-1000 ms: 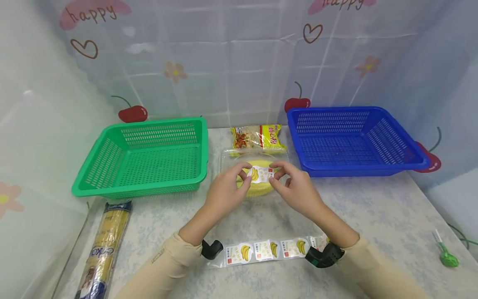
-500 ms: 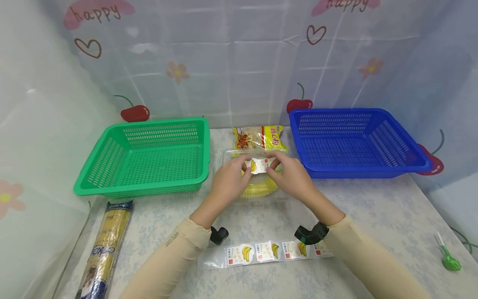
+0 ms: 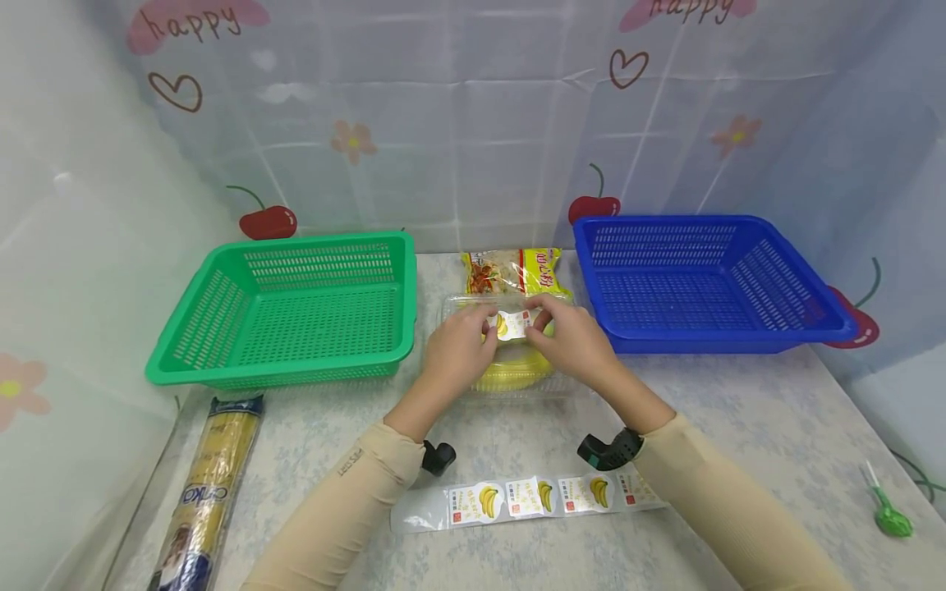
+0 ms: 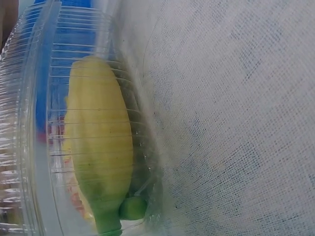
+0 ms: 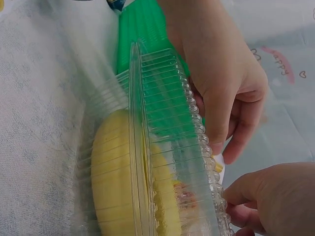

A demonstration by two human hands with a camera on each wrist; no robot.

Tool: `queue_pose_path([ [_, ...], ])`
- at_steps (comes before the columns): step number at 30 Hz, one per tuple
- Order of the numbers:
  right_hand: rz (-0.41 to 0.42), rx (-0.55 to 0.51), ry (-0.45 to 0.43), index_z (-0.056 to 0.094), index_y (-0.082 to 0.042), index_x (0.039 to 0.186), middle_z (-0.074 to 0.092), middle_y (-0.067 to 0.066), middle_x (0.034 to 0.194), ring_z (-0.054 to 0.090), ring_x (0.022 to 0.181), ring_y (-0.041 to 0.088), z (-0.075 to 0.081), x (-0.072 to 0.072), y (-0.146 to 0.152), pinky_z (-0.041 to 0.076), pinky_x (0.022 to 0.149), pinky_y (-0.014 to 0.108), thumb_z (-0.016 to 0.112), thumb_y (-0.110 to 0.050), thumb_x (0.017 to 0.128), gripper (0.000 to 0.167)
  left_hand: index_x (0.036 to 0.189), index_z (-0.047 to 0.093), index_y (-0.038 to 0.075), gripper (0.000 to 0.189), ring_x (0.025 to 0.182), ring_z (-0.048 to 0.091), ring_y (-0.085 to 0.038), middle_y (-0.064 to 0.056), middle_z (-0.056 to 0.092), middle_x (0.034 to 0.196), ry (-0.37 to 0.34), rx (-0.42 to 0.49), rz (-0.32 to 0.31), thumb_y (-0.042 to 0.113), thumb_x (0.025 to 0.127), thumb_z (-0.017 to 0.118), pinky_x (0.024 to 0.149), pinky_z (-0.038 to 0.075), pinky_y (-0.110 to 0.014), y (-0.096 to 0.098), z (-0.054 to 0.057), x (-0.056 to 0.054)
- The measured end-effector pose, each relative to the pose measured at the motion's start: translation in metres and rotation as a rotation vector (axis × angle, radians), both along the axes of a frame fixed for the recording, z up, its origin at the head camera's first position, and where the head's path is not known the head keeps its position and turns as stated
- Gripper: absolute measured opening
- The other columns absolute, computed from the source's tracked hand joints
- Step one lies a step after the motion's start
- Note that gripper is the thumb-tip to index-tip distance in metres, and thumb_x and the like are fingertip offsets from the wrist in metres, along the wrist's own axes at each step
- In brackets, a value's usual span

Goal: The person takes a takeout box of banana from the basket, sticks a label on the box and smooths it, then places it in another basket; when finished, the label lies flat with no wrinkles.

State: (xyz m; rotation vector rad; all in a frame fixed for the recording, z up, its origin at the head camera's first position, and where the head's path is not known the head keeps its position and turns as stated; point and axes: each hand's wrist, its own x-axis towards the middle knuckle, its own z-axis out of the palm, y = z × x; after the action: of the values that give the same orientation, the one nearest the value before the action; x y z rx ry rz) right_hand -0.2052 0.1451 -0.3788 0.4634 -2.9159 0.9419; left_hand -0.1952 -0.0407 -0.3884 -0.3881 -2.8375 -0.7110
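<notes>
A white oval sticker (image 3: 513,325) printed with bananas lies between my two hands, over the lid of a clear plastic box (image 3: 517,390). My left hand (image 3: 460,345) pinches the sticker's left end between thumb and fingers. At its right end, my right hand (image 3: 571,338) pinches it the same way. In the right wrist view, both hands (image 5: 280,199) are close against the ribbed lid edge, with only a sliver of sticker showing. Inside the box is a yellow banana (image 4: 101,137) with a green stem end. I cannot tell whether the sticker touches the lid.
A strip of banana stickers (image 3: 528,499) lies nearer me. Behind the box is a yellow food packet (image 3: 510,271). A green basket (image 3: 399,349) stands left, a blue basket (image 3: 709,336) right. Spaghetti (image 3: 210,492) lies front left, a green lollipop (image 3: 893,519) far right.
Both hands have moved slightly away from me with the sticker, towards the box's far side. More of the yellow banana shows below them. In the last half second they have barely moved.
</notes>
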Motion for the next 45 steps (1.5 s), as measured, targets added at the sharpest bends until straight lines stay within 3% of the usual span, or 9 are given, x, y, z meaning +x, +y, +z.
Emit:
queue_pose_path([
  [7,-0.002,0.029,-0.010,0.062,-0.012,0.127,0.069,0.001,0.085,0.049,0.051,0.013,-0.0003,-0.0019,-0.0004,0.039,0.049,0.029,0.066,-0.023,0.094,0.035,0.120,0.070,0.011,0.026,0.078,0.063,-0.015,-0.002,0.070,0.100,0.029,-0.003,-0.006,0.017,0.096,0.062,0.062,0.052,-0.031,0.0013,-0.0022,-0.0026],
  [15,-0.007,0.062,-0.020,0.062,-0.012,0.129,0.069,0.001,0.085,0.051,0.054,0.013,-0.0003,-0.0035,-0.0012,0.040,0.050,0.029,0.066,-0.024,0.093,0.038,0.121,0.070,0.012,0.027,0.085,0.067,-0.018,-0.005,0.070,0.107,0.016,-0.024,-0.002,0.016,0.096,0.062,0.067,0.056,-0.035,0.0031,-0.0017,-0.0031],
  [32,-0.011,0.104,-0.057,0.062,-0.011,0.129,0.063,0.000,0.080,0.050,0.057,0.014,0.0000,-0.0044,-0.0041,0.038,0.049,0.028,0.068,-0.026,0.092,0.041,0.120,0.070,0.011,0.027,0.093,0.071,-0.024,-0.006,0.069,0.120,0.034,-0.043,-0.001,0.016,0.094,0.062,0.067,0.058,-0.038,0.0036,-0.0058,-0.0058],
  [39,-0.008,0.118,-0.048,0.064,-0.011,0.126,0.057,0.000,0.072,0.046,0.055,0.014,-0.0003,-0.0052,-0.0038,0.035,0.050,0.028,0.068,-0.027,0.092,0.038,0.121,0.070,0.010,0.028,0.096,0.071,-0.026,-0.007,0.068,0.125,0.023,-0.038,0.003,0.017,0.095,0.061,0.068,0.058,-0.040,0.0039,-0.0052,-0.0053],
  [45,-0.001,0.121,-0.051,0.062,-0.010,0.132,0.053,0.000,0.066,0.042,0.053,0.014,0.0003,-0.0053,-0.0031,0.033,0.048,0.028,0.068,-0.029,0.092,0.044,0.124,0.068,0.010,0.030,0.098,0.071,-0.029,-0.009,0.065,0.129,0.010,-0.027,0.011,0.018,0.096,0.061,0.070,0.059,-0.042,0.0034,-0.0049,-0.0048],
])
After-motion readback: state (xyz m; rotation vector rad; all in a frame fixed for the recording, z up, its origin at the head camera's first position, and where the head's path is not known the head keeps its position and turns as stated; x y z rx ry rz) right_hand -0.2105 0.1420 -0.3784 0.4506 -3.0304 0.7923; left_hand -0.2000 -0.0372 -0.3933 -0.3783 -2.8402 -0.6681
